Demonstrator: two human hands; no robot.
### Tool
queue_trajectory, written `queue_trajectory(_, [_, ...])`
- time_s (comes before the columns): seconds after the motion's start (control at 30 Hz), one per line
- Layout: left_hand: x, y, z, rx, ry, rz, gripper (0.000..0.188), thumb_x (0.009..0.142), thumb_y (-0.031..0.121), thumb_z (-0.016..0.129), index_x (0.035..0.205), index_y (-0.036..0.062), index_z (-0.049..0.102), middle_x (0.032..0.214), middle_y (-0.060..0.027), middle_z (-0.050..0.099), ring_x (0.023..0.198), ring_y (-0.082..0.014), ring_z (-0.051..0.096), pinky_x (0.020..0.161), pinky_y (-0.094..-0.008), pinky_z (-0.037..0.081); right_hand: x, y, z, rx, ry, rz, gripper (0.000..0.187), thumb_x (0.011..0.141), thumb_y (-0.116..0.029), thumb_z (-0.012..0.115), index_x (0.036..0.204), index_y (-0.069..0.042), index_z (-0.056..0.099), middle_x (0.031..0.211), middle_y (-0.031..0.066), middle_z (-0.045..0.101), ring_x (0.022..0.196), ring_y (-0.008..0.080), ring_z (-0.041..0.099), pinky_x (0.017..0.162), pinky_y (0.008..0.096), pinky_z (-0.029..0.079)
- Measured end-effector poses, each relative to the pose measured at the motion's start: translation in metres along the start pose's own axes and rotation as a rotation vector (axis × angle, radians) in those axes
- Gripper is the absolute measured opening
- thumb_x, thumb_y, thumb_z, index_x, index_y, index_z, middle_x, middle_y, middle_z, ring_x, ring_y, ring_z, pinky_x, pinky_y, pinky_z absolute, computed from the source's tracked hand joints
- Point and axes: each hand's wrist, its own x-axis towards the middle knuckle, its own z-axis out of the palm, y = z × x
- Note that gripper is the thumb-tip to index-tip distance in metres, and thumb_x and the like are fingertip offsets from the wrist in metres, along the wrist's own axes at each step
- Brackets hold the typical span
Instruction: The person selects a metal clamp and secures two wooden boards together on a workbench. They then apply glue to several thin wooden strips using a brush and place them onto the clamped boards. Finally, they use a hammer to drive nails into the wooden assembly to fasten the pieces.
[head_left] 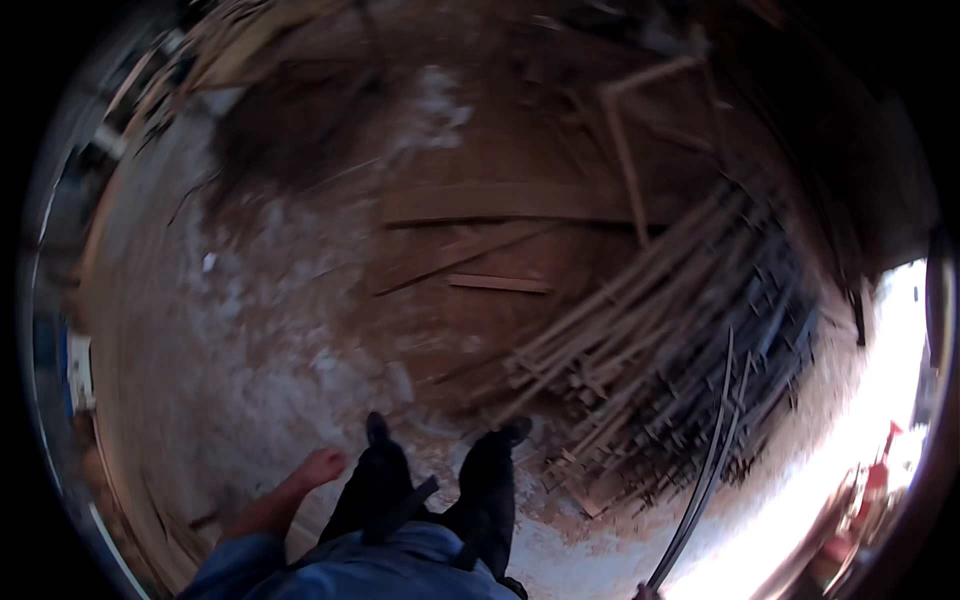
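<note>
My left hand hangs beside my left leg, its fingers curled in, and I see nothing in it. The picture is somewhat blurred there. At the lower edge just a bit of my right hand shows, closed around the near end of long thin grey strips. The strips run up and away to the right, in front of a large pile of long narrow wooden sticks. Whether they are wood or metal I cannot tell.
A wide plank and a short wooden strip lie on the dusty floor ahead. A thin wooden frame stands behind the stick pile. Dark heaped material is at the far left. Bright light and red equipment appear at right.
</note>
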Motion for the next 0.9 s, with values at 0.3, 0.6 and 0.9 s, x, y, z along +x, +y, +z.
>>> queue_trajectory(0.3, [0.003,0.117,0.033,0.013,-0.644,0.626,0.044,0.092,0.045,0.055,0.091,0.0023,0.062,0.079,-0.0075,0.065,0.076,-0.0174,0.059,0.07,-0.0359,0.047,-0.322,-0.024,0.108,-0.462,-0.291,-0.129,0.036,0.088,-0.038,0.066,0.075,-0.005,0.055,0.057,-0.0001,0.045,0.049,0.0123,0.041,0.043,0.0317,0.033])
queue_trajectory(0.6, [-0.059,-0.012,-0.139,-1.534,-0.568,0.353,0.038,0.097,0.036,0.054,0.12,0.0056,0.055,0.11,-0.0089,0.063,0.105,-0.0257,0.061,0.097,-0.0434,0.047,-0.484,-0.197,0.311,-1.164,-0.518,-1.116,0.044,0.087,-0.04,0.06,0.108,-0.002,0.065,0.093,0.0291,0.065,0.081,0.0372,0.067,0.07,0.0526,0.049])
queue_trajectory(0.9, [-0.124,-0.134,-0.345,-2.15,-0.012,0.826,0.027,0.093,0.022,0.058,0.114,0.0067,0.061,0.113,-0.01,0.065,0.114,-0.0297,0.057,0.104,-0.0456,0.039,-0.624,-0.341,0.565,-1.209,-0.682,-2.094,0.035,0.078,-0.038,0.07,0.074,-0.008,0.053,0.066,0.0146,0.061,0.058,0.0353,0.062,0.051,0.0453,0.049])
